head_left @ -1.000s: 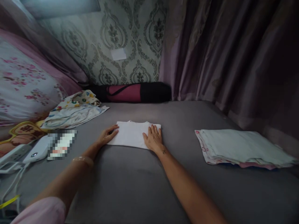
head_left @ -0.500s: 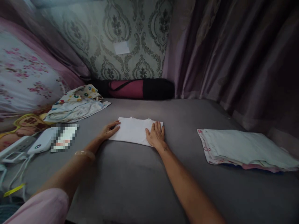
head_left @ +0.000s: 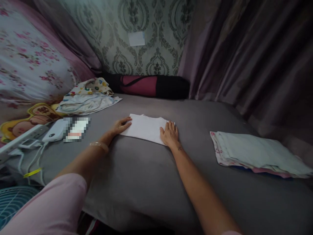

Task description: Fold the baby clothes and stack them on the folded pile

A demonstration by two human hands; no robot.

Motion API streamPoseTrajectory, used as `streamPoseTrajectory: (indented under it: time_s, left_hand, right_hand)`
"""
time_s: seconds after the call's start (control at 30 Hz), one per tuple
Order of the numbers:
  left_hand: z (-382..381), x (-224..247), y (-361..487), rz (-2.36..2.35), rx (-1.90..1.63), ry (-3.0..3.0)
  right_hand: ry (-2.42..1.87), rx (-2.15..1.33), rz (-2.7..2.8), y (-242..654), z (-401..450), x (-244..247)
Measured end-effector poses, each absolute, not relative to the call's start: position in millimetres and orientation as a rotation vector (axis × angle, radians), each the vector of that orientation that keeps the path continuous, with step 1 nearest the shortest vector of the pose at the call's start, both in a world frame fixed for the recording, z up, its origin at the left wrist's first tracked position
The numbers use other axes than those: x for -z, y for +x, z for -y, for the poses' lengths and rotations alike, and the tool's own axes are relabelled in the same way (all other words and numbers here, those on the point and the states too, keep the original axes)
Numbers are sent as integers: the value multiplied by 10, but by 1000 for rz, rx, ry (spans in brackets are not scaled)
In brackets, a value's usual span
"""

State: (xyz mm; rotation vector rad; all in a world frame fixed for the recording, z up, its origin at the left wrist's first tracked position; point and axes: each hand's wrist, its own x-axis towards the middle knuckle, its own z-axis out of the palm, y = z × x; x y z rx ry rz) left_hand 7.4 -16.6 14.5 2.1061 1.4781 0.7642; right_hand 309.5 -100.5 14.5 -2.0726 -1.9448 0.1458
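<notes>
A white folded cloth [head_left: 146, 129] lies flat on the grey bed surface [head_left: 137, 169], in the middle of the view. My left hand [head_left: 121, 126] rests at its left edge, thumb and fingers apart, fingertips touching the cloth. On the right end of the cloth my right hand [head_left: 170, 133] lies flat with its fingers spread. Neither hand is closed on anything. To the right sits a stack of folded cloths [head_left: 256, 151], pale green on top.
Crumpled patterned clothes [head_left: 88, 98] lie at the back left. A red and black bag [head_left: 144, 85] runs along the wall. At the left are a power strip [head_left: 26, 138], a white device [head_left: 56, 130], cables and a pixelated item. A blue fan grille [head_left: 14, 202] shows bottom left.
The camera view has shifted, so everything appears further right and a little higher, and the fan grille has come into view. Both hands keep their places on the white cloth.
</notes>
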Motion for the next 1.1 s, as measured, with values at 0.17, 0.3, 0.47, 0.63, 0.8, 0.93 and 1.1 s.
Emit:
streamPoseTrajectory:
  time_s: [0.17,0.3,0.47,0.63,0.8,0.93,1.1]
  left_hand:
    - [121,-88,42,-1439,-787,2100]
    - [71,-25,21,-1410,-803,2153]
    - [59,11,11,-1376,-782,2267]
    - [-11,-181,-32,-1356,-593,2421]
    - [-16,-523,229,-1277,-366,2745]
    - [97,-467,621,-1068,-258,2895]
    - [46,-211,739,-1203,-153,2770]
  right_hand:
    - [-2072,-152,1965,3117,994,-152]
    - [-2069,-161,1982,3131,993,-157]
    - [-2086,-144,2006,3130,972,-142]
    - [-2115,-139,2029,3148,948,-152]
    - [-2075,-38,2091,3024,994,-325]
    - [-1945,-59,2217,2762,950,-410]
    - [-1991,-156,2201,2650,802,-310]
